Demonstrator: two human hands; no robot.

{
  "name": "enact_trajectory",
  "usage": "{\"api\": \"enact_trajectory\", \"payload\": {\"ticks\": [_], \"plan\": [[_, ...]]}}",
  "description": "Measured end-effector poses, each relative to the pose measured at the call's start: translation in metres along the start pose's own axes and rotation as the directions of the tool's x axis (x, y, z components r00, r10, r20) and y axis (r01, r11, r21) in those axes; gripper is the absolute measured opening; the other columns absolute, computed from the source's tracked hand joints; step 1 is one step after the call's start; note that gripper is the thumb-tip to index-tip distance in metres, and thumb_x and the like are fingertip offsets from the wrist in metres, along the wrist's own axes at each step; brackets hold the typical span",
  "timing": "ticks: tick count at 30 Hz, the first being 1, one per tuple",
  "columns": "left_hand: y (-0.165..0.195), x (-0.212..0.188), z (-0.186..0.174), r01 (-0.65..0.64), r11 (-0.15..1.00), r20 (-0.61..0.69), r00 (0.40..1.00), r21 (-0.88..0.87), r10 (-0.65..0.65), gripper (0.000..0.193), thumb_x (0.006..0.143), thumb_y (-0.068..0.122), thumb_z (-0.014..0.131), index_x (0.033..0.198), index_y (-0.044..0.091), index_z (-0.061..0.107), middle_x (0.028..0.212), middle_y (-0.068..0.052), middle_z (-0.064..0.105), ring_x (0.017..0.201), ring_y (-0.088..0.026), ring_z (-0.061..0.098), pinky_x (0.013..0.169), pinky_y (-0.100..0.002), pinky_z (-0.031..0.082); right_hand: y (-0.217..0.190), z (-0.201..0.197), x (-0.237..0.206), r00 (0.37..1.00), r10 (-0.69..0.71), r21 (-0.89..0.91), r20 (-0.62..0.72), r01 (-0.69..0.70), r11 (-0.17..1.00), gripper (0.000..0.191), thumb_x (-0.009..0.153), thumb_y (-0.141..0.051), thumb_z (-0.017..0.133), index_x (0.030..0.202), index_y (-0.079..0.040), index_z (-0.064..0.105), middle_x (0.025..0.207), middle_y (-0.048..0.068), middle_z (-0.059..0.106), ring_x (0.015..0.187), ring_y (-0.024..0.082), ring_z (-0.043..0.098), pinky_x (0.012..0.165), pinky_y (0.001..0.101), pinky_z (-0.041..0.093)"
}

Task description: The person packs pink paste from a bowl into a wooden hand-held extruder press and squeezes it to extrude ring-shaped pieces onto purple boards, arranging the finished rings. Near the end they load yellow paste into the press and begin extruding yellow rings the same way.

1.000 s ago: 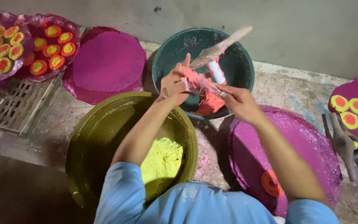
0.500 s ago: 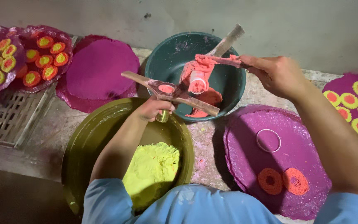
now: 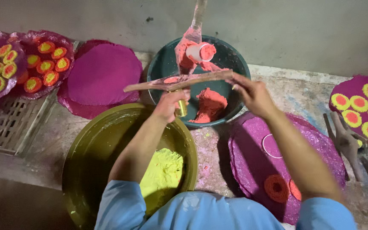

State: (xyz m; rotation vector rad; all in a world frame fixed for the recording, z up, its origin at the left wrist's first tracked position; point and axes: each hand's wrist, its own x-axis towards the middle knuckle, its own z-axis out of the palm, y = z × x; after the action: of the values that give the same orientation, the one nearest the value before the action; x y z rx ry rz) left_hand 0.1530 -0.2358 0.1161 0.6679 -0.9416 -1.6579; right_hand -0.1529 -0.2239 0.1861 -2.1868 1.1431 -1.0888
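My left hand [image 3: 170, 103] grips a brass cylinder under a hinged wooden press [image 3: 179, 81], held level over the teal basin [image 3: 160, 64]. My right hand [image 3: 252, 94] holds the right end of the same bar. The press's upper arm [image 3: 197, 21] stands upright, smeared with red paste, with a white round plunger [image 3: 200, 52] on it. Red powder [image 3: 209, 105] lies heaped in the teal basin. Below my left forearm, an olive basin [image 3: 90, 157] holds yellow powder [image 3: 162, 170].
A magenta mat [image 3: 252, 170] at right carries two red rings [image 3: 276, 188] and a faint white circle. Another magenta mat [image 3: 101, 72] lies at back left. Trays of yellow-and-red discs sit far left [image 3: 43, 64] and far right [image 3: 358, 106]. A second wooden press [image 3: 348, 142] lies right; a metal grid [image 3: 5, 123] left.
The press has swung open: its upper arm went from slanting to upright. My left hand rose from the olive basin's rim to the teal basin's edge; my right hand shifted down onto the lower bar.
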Motion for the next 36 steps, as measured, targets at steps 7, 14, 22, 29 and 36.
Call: {"api": "enact_trajectory", "payload": {"ticks": [7, 14, 22, 29, 36], "plan": [[-0.021, 0.023, 0.016, 0.127, 0.992, -0.126, 0.984, -0.013, -0.128, 0.031, 0.087, 0.014, 0.071, 0.113, -0.003, 0.068, 0.085, -0.006, 0.066, 0.071, -0.014, 0.062, 0.063, -0.028, 0.051, 0.019, 0.060, -0.009, 0.999, 0.043, 0.052, -0.007, -0.043, 0.998, 0.034, 0.104, -0.011, 0.062, 0.136, -0.001, 0.065, 0.129, 0.013, 0.073, 0.118, 0.019, 0.068, 0.100, 0.0336, 0.053], [0.006, 0.005, -0.006, -0.003, 0.999, 0.123, 0.992, -0.037, 0.008, 0.025, 0.085, 0.008, 0.072, 0.107, 0.001, 0.063, 0.088, -0.003, 0.060, 0.075, -0.013, 0.061, 0.064, -0.027, 0.049, 0.024, 0.036, -0.038, 0.919, 0.366, 0.669, 0.145, -0.364, 0.648, 0.042, 0.104, -0.017, 0.057, 0.144, -0.007, 0.061, 0.071, -0.008, 0.049, 0.053, 0.003, 0.038, 0.048, 0.0225, 0.029], [-0.024, -0.005, -0.012, 0.052, 0.997, 0.118, 0.991, 0.058, -0.059, 0.033, 0.082, -0.003, 0.071, 0.115, -0.004, 0.066, 0.097, -0.007, 0.068, 0.083, -0.017, 0.066, 0.069, -0.032, 0.053, -0.005, 0.027, -0.055, 0.865, 0.441, 0.727, 0.240, -0.461, 0.509, 0.045, 0.103, -0.023, 0.054, 0.145, -0.009, 0.060, 0.063, -0.011, 0.038, 0.049, 0.003, 0.032, 0.044, 0.0225, 0.024], [0.012, -0.016, -0.007, -0.264, 0.716, 0.309, 0.948, 0.646, 0.071, 0.073, 0.084, 0.012, 0.076, 0.148, 0.003, 0.041, 0.142, -0.010, 0.057, 0.127, -0.019, 0.057, 0.107, -0.033, 0.046, -0.016, -0.035, -0.062, 0.782, 0.512, 0.542, 0.355, -0.619, 0.569, 0.043, 0.102, -0.026, 0.053, 0.141, -0.011, 0.064, 0.062, -0.009, 0.041, 0.049, 0.005, 0.032, 0.045, 0.0232, 0.025], [0.041, -0.014, 0.057, -0.277, 0.184, 0.246, 0.953, 0.943, 0.177, 0.080, 0.095, 0.039, 0.069, 0.157, 0.006, 0.030, 0.153, -0.015, 0.048, 0.133, -0.024, 0.053, 0.113, -0.032, 0.039, -0.044, -0.039, -0.042, 0.996, 0.082, -0.099, 0.034, -0.078, 0.992, 0.034, 0.106, -0.019, 0.060, 0.137, -0.007, 0.065, 0.107, 0.009, 0.077, 0.088, 0.016, 0.070, 0.078, 0.0320, 0.052]]}}
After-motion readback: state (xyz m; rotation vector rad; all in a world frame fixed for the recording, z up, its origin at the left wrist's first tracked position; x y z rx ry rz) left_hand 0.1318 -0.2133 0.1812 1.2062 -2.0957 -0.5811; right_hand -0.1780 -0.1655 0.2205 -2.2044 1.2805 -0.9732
